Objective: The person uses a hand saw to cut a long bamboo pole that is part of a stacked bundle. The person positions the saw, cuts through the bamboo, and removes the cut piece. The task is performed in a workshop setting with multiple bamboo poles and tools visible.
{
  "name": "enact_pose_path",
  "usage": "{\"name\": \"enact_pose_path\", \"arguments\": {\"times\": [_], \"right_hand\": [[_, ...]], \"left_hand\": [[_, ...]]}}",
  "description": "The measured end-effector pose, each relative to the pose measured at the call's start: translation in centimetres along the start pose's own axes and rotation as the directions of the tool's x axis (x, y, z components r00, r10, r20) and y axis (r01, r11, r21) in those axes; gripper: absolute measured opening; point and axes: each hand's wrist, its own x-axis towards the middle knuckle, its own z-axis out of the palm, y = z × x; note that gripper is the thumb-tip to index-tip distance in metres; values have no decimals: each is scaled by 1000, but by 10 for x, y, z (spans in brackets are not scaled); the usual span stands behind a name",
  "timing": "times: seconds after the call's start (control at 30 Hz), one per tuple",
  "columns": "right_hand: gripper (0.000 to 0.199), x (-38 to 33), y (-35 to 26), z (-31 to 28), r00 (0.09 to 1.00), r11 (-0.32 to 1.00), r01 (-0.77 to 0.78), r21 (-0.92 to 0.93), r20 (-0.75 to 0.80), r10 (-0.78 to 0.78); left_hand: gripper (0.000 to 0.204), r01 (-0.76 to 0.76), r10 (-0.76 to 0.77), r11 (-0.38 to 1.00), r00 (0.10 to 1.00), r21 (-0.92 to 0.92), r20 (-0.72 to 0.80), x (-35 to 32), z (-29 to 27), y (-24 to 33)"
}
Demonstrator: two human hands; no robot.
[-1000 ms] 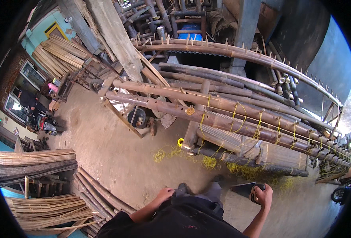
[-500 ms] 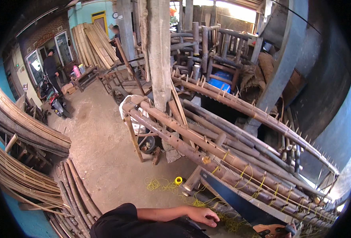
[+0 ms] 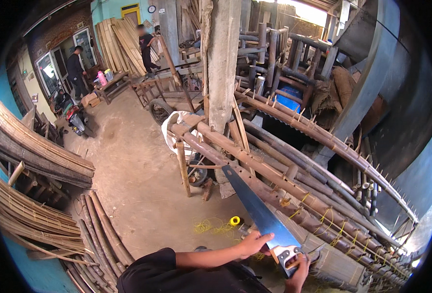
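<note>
Handsaw [image 3: 256,207] at both hands, on the near side of the pillar [image 3: 223,73]

Saw: in the air, nearer the wearer than the pillar and right of its foot, tip pointing back toward it. Blue blade overlaps the holed bamboo poles [image 3: 245,157] in view; can't tell if it touches them. Poles run from beside the pillar off to its right.

Right hand [image 3: 298,273]: closed round the handle [image 3: 285,254], farther from the pillar than the blade. Left hand [image 3: 251,245]: at the blade near the handle, thumb on its face, other fingers mostly hidden; can't tell whether it pinches or merely steadies.

Handling, by judgement: light, weight toward the handle; blade thin, stiff across its depth, springy sideways, smooth enough to slip. Best hold: full grip on the handle; second hand on the flat, clear of the toothed edge, which appears to face the poles.

Yellow spool [image 3: 234,220]: floor, near side of the pillar. Two co-workers [image 3: 75,71] beyond it, leftward.
</note>
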Motion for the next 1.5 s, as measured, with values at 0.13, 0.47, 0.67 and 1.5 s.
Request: {"name": "enact_pose_path", "arguments": {"times": [0.13, 0.47, 0.67, 1.5], "right_hand": [[43, -70, 29, 50, 696, 82, 637, -766, 526, -489], [67, -120, 51, 138, 713, 40, 652, -757, 594, -372], [73, -114, 42, 121, 610, 235, 605, -761, 254, -750], [59, 4, 8, 42, 819, 717, 388, -579, -141, -556]], "left_hand": [[35, 58, -40, 989, 990, 133, -135, -18, -55, 40], [38, 74, -140, 878, 985, 474, 105, 19, -69, 120], [64, 78, -316, 832, 880, 549, 355, 59, -10, 123], [25, -360, -6, -12, 933, 933, 360, 352, 16, 40]]}}
